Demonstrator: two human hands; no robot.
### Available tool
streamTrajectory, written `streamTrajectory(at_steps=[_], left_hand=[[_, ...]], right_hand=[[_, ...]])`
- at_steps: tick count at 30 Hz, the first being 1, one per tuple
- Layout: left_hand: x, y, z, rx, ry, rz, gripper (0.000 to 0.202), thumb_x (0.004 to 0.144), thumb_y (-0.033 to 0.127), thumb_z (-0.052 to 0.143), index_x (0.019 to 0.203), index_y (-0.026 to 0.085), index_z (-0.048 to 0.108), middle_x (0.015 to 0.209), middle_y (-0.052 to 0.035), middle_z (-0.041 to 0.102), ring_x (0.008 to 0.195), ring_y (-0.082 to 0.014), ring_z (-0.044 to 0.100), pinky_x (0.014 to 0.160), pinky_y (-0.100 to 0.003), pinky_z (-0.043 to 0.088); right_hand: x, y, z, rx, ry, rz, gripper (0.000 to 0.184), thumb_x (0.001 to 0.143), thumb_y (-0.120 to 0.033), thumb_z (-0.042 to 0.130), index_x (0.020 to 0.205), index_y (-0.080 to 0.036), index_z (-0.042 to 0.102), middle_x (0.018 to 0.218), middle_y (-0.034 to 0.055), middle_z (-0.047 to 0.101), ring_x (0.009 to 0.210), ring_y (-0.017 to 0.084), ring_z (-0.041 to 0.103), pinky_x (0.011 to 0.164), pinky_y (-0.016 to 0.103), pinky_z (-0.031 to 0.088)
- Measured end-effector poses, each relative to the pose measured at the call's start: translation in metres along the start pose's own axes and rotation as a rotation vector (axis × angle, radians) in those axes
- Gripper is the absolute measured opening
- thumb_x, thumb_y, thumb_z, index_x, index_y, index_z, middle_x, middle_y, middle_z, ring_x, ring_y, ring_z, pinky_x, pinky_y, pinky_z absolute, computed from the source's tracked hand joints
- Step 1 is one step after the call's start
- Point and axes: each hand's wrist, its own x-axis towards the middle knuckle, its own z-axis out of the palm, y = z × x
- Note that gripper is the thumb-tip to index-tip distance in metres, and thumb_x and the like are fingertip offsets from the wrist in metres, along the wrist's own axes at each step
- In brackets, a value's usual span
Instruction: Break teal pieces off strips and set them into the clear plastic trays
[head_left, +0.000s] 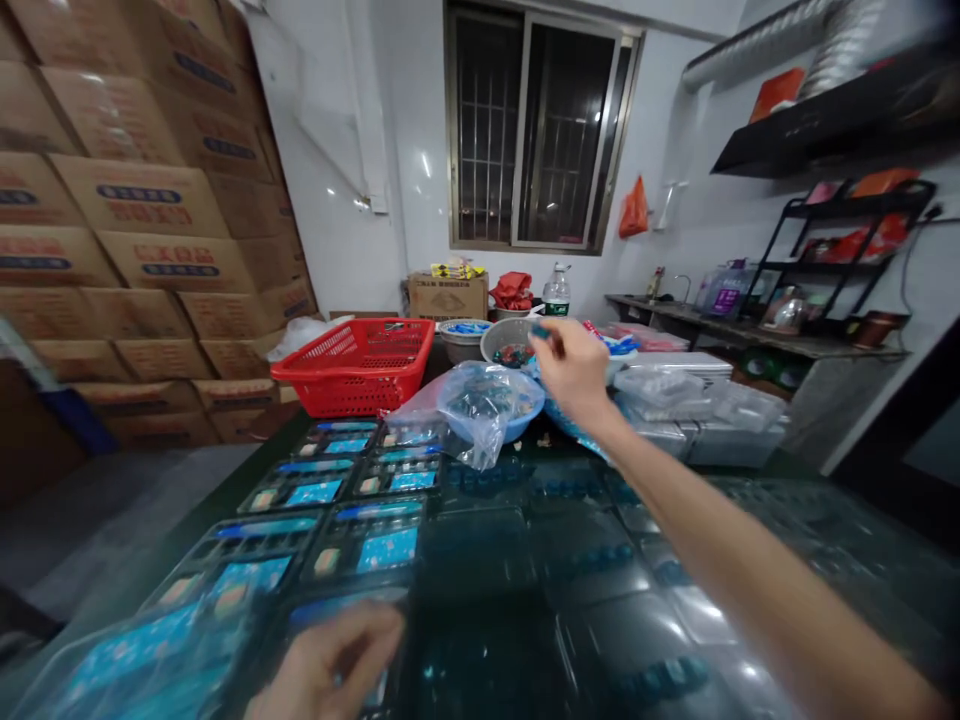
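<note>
Delicately, a small teal piece [539,331] is pinched between the thumb and fingertips of the right hand [571,372], held right of the red plastic basket [352,366] and just above the rim of a steel bowl [504,338]; the grip is confined to the fingertips, so that the piece is left partly exposed and the palm is kept clear of it; small coloured pieces are seen heaped in the bowl, their exact kind being too small to tell; the left hand [330,665] is held low, well in front of the basket, its curled fingers [375,630] blurred over a clear-lidded tray [180,650]; whether anything is grasped by it cannot be told; rows of teal pieces are seen under clear lids in dark trays [585,560] laid out in front of the basket and to its right; black trays with blue cards [337,490] are lined up directly in front of it; a blue bowl [517,400] wrapped in a clear plastic bag [472,415] is placed just right of the basket; stacked cardboard cartons [135,200] are ranged behind and left of the basket, and a water bottle [556,292] is stood behind it, to the right.
</note>
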Motion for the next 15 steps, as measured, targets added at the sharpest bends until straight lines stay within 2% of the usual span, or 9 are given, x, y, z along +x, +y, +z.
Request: streamTrajectory(at_steps=[3, 4, 6, 8, 9, 10, 11, 12, 15], left_hand=[[0.0, -0.008, -0.013, -0.027, 0.095, -0.033, 0.024, 0.071, 0.041, 0.057, 0.076, 0.019, 0.065, 0.066, -0.001, 0.061, 0.059, -0.0149, 0.05, 0.052, -0.02, 0.04], [0.0, -0.011, -0.016, -0.03, 0.148, -0.039, 0.024, 0.068, 0.04, 0.06, 0.078, 0.019, 0.065, 0.067, -0.001, 0.062, 0.059, -0.0149, 0.051, 0.052, -0.021, 0.04], [0.003, -0.015, -0.019, -0.017, 0.236, -0.027, 0.025, 0.068, 0.037, 0.061, 0.083, 0.018, 0.065, 0.071, -0.0021, 0.063, 0.064, -0.016, 0.054, 0.057, -0.022, 0.041], [0.007, -0.018, -0.017, 0.04, 0.209, 0.017, 0.025, 0.07, 0.034, 0.06, 0.089, 0.019, 0.065, 0.075, -0.0024, 0.065, 0.067, -0.0164, 0.055, 0.061, -0.024, 0.042], [0.009, -0.019, -0.013, 0.067, 0.163, 0.041, 0.022, 0.071, 0.033, 0.059, 0.088, 0.019, 0.065, 0.078, -0.0026, 0.065, 0.068, -0.0167, 0.056, 0.062, -0.024, 0.042], [0.01, -0.019, -0.008, 0.118, 0.091, 0.073, 0.02, 0.072, 0.031, 0.057, 0.087, 0.02, 0.066, 0.08, -0.0028, 0.066, 0.07, -0.0173, 0.056, 0.063, -0.025, 0.043], [0.011, -0.018, -0.002, 0.187, 0.009, 0.112, 0.018, 0.074, 0.028, 0.056, 0.085, 0.02, 0.066, 0.081, -0.003, 0.066, 0.072, -0.018, 0.057, 0.064, -0.025, 0.043], [0.011, -0.017, 0.005, 0.269, -0.073, 0.162, 0.017, 0.074, 0.026, 0.055, 0.084, 0.021, 0.066, 0.082, -0.0032, 0.066, 0.075, -0.019, 0.057, 0.066, -0.026, 0.043], [0.011, -0.016, 0.026, 0.552, -0.236, 0.318, 0.019, 0.072, 0.021, 0.056, 0.088, 0.02, 0.065, 0.084, -0.0048, 0.064, 0.083, -0.0228, 0.055, 0.072, -0.029, 0.041]], right_hand=[[0.047, 0.03, 0.033, -0.109, -0.219, 0.088, 0.023, 0.072, -0.01, 0.053, 0.093, 0.0, 0.058, 0.082, 0.0134, 0.065, 0.076, 0.022, 0.062, 0.066, 0.032, 0.045], [0.05, 0.035, 0.037, -0.091, -0.264, 0.099, 0.028, 0.075, -0.012, 0.048, 0.098, 0.003, 0.056, 0.085, 0.0137, 0.065, 0.078, 0.021, 0.062, 0.066, 0.03, 0.043], [0.034, 0.035, 0.036, -0.041, -0.348, 0.105, 0.047, 0.078, -0.021, 0.029, 0.11, 0.008, 0.047, 0.087, 0.0098, 0.065, 0.079, 0.014, 0.061, 0.066, 0.023, 0.039], [-0.009, 0.02, 0.021, 0.083, -0.43, 0.013, 0.064, 0.075, -0.024, 0.005, 0.113, 0.012, 0.042, 0.082, 0.0063, 0.064, 0.075, 0.009, 0.058, 0.059, 0.022, 0.035], [-0.037, 0.008, 0.007, 0.124, -0.477, -0.03, 0.069, 0.071, -0.024, 0.0, 0.107, 0.014, 0.045, 0.085, 0.0062, 0.063, 0.076, 0.007, 0.057, 0.059, 0.023, 0.034], [-0.069, -0.005, -0.008, 0.173, -0.525, -0.047, 0.047, 0.079, -0.024, 0.027, 0.106, 0.003, 0.054, 0.087, 0.0085, 0.065, 0.077, 0.009, 0.06, 0.063, 0.022, 0.038], [-0.102, -0.018, -0.024, 0.218, -0.611, -0.053, 0.032, 0.079, -0.022, 0.045, 0.102, -0.007, 0.059, 0.09, 0.0067, 0.066, 0.078, 0.011, 0.061, 0.066, 0.023, 0.042], [-0.135, -0.03, -0.039, 0.265, -0.711, -0.054, 0.023, 0.077, -0.019, 0.053, 0.097, -0.012, 0.062, 0.09, 0.0051, 0.066, 0.077, 0.013, 0.061, 0.067, 0.025, 0.044], [-0.214, -0.052, -0.068, 0.322, -0.916, 0.072, 0.019, 0.078, -0.015, 0.053, 0.095, -0.018, 0.062, 0.086, 0.0036, 0.064, 0.073, 0.014, 0.059, 0.065, 0.026, 0.046]])
